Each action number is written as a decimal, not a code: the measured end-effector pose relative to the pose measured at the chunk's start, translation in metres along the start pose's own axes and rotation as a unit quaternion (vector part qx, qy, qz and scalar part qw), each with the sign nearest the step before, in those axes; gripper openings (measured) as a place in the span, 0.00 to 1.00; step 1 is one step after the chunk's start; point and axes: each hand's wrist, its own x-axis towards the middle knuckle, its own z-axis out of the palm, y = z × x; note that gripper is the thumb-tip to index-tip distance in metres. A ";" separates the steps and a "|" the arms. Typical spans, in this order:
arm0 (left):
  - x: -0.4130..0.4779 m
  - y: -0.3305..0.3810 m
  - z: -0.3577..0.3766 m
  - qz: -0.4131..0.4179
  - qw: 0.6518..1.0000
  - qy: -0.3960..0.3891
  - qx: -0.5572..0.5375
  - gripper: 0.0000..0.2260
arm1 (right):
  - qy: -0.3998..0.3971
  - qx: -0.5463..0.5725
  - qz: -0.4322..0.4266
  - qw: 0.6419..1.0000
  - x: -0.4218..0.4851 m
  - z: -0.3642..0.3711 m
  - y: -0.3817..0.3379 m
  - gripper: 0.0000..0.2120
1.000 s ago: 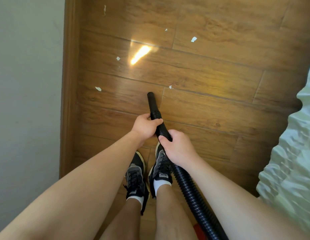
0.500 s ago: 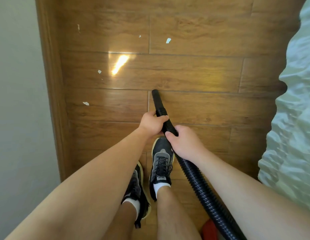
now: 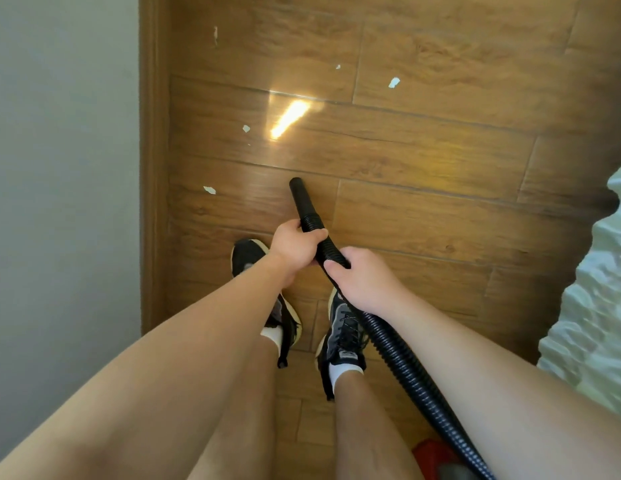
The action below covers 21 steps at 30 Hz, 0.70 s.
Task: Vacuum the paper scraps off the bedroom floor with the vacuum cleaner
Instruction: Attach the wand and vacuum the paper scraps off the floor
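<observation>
**Ana:** Where is the vacuum hose, and how is it held?

**Ben:** The black ribbed vacuum hose [image 3: 397, 358] runs up between the person's feet. The left hand [image 3: 295, 249] is wrapped round it in front, just behind the smooth nozzle [image 3: 299, 199]. The right hand [image 3: 362, 278] grips it just behind the left, fingers curled round. The nozzle points down at the wooden floor [image 3: 440, 209], just ahead of the left hand.

**Ana:** And the paper?

**Ben:** The nearest scrap [image 3: 209, 190] lies ahead and to the left of the left hand, near the skirting board [image 3: 153, 202]. A second scrap [image 3: 246, 128] lies farther ahead. A bigger scrap [image 3: 393, 82] lies well ahead of the right hand, with a tiny fleck [image 3: 338, 66] near it.

**Ana:** How best to take them?

**Ben:** My judgement: swing the nozzle left with the front hand and hold its mouth low over each scrap. Let the rear hand feed slack so the hose doesn't catch the shoe [image 3: 340, 337].

**Ana:** Any containers?

**Ben:** Only the red vacuum body [image 3: 430, 455], behind the right hand at the lower edge. Its contents cannot be seen. A pale bed cover [image 3: 596, 306] lies to the right of the right hand.
</observation>
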 end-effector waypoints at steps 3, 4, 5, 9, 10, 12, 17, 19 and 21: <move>0.002 -0.006 -0.022 0.000 1.000 0.012 -0.008 0.11 | -0.010 -0.029 -0.018 0.999 0.004 0.012 -0.015 0.14; 0.002 -0.008 -0.028 -0.004 1.000 0.016 -0.015 0.11 | -0.014 -0.035 -0.022 0.999 0.005 0.016 -0.019 0.15; 0.002 -0.010 -0.035 -0.007 1.000 0.019 -0.021 0.11 | -0.018 -0.039 -0.023 0.999 0.006 0.021 -0.023 0.15; 0.002 -0.020 -0.059 -0.022 0.998 0.038 -0.037 0.11 | -0.038 -0.055 -0.030 0.997 0.008 0.038 -0.040 0.13; 0.002 -0.022 -0.065 -0.027 0.998 0.045 -0.041 0.11 | -0.043 -0.058 -0.032 0.997 0.009 0.042 -0.045 0.13; 0.004 -0.029 -0.077 -0.032 0.997 0.060 -0.046 0.10 | -0.054 -0.070 -0.036 0.995 0.010 0.049 -0.054 0.12; 0.009 -0.039 -0.103 -0.049 0.994 0.075 -0.068 0.08 | -0.079 -0.103 -0.044 0.991 0.017 0.063 -0.077 0.13; 0.010 -0.039 -0.113 -0.048 0.993 0.085 -0.068 0.07 | -0.082 -0.108 -0.046 0.990 0.021 0.068 -0.086 0.12; 0.011 -0.036 -0.122 -0.048 0.992 0.097 -0.069 0.07 | -0.086 -0.112 -0.047 0.989 0.026 0.072 -0.095 0.13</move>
